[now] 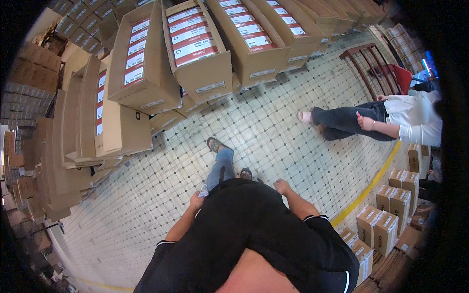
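Note:
My left hand [197,200] hangs beside my left thigh. Its fingers are closed on a small pale, looped item [203,191], too small to name surely. On the other side of my body, my right hand [282,186] hangs low with the fingers curled in, and nothing shows in it. Both hands are well away from the cartons. Ahead of me stand long open cardboard cartons [202,80] packed with red and white boxes [195,46]. To my left is another open carton [124,132] with similar boxes inside.
Tiled floor [259,127] stretches around my feet. At the right, a person [376,119] in dark trousers holds a small red and white thing. Behind them stand a brown metal rack [366,68] and a red chair [400,78]. Closed cartons [386,232] line a yellow floor stripe [364,193].

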The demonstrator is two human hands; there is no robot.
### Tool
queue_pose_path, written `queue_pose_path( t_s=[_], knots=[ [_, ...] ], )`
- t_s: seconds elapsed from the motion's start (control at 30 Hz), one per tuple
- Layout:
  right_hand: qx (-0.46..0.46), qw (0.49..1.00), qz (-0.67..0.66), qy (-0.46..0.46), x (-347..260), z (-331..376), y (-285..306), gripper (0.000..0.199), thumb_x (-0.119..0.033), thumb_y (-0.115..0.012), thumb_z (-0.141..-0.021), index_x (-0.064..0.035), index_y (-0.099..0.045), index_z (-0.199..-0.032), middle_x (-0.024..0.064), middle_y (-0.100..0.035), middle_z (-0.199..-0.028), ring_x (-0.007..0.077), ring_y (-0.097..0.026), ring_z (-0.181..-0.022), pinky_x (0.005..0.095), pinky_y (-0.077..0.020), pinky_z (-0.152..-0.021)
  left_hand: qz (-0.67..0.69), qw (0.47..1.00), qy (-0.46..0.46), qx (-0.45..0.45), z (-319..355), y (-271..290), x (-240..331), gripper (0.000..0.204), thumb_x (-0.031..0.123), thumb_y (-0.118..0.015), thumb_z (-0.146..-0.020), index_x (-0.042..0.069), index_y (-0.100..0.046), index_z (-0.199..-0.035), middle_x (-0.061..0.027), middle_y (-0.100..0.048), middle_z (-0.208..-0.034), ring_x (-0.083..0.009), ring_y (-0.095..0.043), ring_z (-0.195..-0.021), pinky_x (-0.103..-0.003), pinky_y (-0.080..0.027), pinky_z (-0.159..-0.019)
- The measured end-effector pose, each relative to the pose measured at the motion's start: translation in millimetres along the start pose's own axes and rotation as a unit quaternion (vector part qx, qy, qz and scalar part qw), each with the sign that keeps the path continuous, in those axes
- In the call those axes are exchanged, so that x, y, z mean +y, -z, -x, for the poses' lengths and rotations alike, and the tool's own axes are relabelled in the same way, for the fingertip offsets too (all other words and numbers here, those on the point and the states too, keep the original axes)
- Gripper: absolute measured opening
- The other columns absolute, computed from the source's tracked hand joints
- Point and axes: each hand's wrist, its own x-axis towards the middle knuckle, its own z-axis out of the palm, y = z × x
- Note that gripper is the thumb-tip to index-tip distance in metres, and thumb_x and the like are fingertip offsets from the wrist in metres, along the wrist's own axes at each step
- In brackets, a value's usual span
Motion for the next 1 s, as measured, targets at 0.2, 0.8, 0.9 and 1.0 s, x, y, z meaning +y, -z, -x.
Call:
queue_pose_path(
  t_s=[0.2,0.8,0.9,1.0],
  knots=[
    [-0.058,0.994,0.087,0.037,-92,-77,83,0.055,-0.046,-0.053,-0.092,-0.0021,-0.064,-0.123,0.0234,-0.066,-0.121,0.0385,-0.061,-0.116,0.0446,-0.0476,-0.100,0.161,0.986,-0.040,-0.024,-127,42,14,0.037,0.025,-0.066,-0.087,0.002,-0.064,-0.117,-0.0164,-0.071,-0.099,-0.0271,-0.069,-0.092,-0.037,-0.053,-0.080],
    [0.226,0.929,-0.278,0.097,-370,-166,358,0.047,-0.035,-0.056,-0.098,0.0001,-0.060,-0.129,0.0182,-0.072,-0.104,0.0270,-0.069,-0.096,0.0371,-0.0515,-0.088,0.268,0.955,-0.113,0.060,-235,203,202,0.042,0.024,-0.061,-0.097,-0.003,-0.056,-0.130,-0.0116,-0.069,-0.102,-0.0167,-0.062,-0.090,-0.030,-0.050,-0.081],
    [0.299,0.903,-0.294,0.098,-386,-172,377,0.045,-0.033,-0.054,-0.100,0.0003,-0.059,-0.129,0.0175,-0.071,-0.105,0.0257,-0.068,-0.098,0.0370,-0.0511,-0.089,0.352,0.921,-0.165,0.036,-240,224,254,0.040,0.024,-0.059,-0.099,-0.003,-0.057,-0.128,-0.0140,-0.069,-0.107,-0.0188,-0.062,-0.097,-0.032,-0.049,-0.087],
    [0.375,0.867,-0.310,0.110,-407,-183,411,0.043,-0.030,-0.051,-0.102,0.0009,-0.057,-0.131,0.0192,-0.068,-0.114,0.0252,-0.065,-0.107,0.0358,-0.0492,-0.094,0.320,0.919,-0.220,0.071,-240,253,312,0.039,0.023,-0.058,-0.100,-0.003,-0.055,-0.130,-0.0172,-0.067,-0.114,-0.0200,-0.062,-0.105,-0.032,-0.047,-0.092]
  ],
)
